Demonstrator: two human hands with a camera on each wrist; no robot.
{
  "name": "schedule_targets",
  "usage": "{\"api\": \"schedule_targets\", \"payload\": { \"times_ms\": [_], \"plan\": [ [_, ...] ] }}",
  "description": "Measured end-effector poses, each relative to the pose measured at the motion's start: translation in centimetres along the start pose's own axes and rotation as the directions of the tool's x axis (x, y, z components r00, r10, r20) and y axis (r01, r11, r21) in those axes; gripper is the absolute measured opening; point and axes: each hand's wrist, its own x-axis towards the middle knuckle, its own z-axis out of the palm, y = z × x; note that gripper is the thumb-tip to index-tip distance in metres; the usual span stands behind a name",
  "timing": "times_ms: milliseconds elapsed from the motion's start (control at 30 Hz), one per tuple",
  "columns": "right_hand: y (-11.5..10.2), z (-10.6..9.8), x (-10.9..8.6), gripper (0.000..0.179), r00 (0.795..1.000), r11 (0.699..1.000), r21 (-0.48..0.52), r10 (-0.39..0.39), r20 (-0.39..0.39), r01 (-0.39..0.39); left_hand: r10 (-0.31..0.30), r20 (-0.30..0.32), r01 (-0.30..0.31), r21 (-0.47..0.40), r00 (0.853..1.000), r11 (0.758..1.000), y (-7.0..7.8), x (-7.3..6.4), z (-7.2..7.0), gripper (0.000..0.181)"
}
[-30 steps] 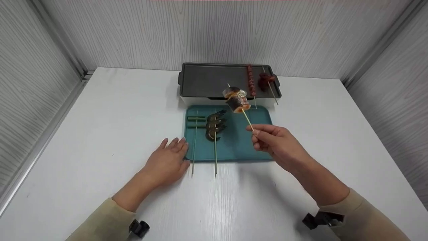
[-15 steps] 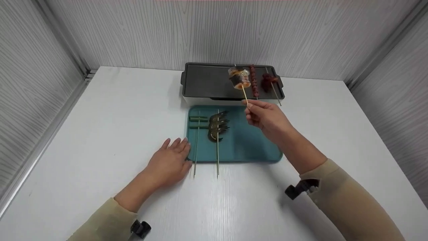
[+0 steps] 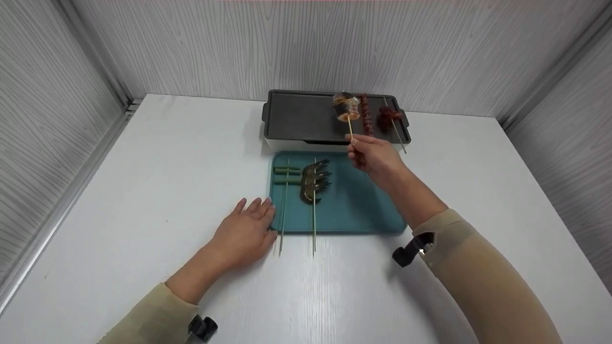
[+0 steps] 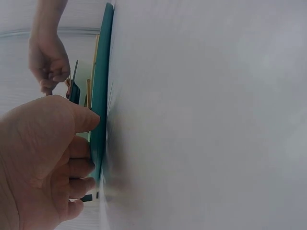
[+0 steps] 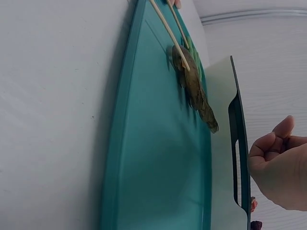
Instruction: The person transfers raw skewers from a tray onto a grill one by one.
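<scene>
The right hand (image 3: 375, 158) pinches the skewer (image 3: 347, 113) above the griddle (image 3: 301, 117), near the table's (image 3: 167, 167) back edge; lowering it level seems best. The spread left hand (image 3: 245, 235) touches the tray's (image 3: 358, 215) front-left corner.

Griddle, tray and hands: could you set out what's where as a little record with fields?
Right hand: holds the chunky skewer by its stick
Food end held: over the griddle; whether it touches is unclear
Left hand: touches the left edge of the tray
On griddle: red beaded skewer and dark red skewer, toward its right end
On tray: shrimp skewer, with green skewer to its left; sticks overhang near edge
</scene>
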Motion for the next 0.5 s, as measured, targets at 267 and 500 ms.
{"api": "schedule_targets", "payload": {
  "times_ms": [267,500],
  "plan": [
    [0.7,-0.2,1.0,0.041,1.000,1.000,0.006,0.023,0.009,-0.023,0.009,-0.003,-0.009,-0.005,1.000,1.000,0.2,0.0,0.0,0.060],
    [1.3,0.2,1.4,0.040,0.998,0.998,-0.004,0.065,-0.003,-0.065,0.009,0.005,-0.009,-0.004,1.000,1.000,0.0,-0.2,-0.1,0.060]
  ]
}}
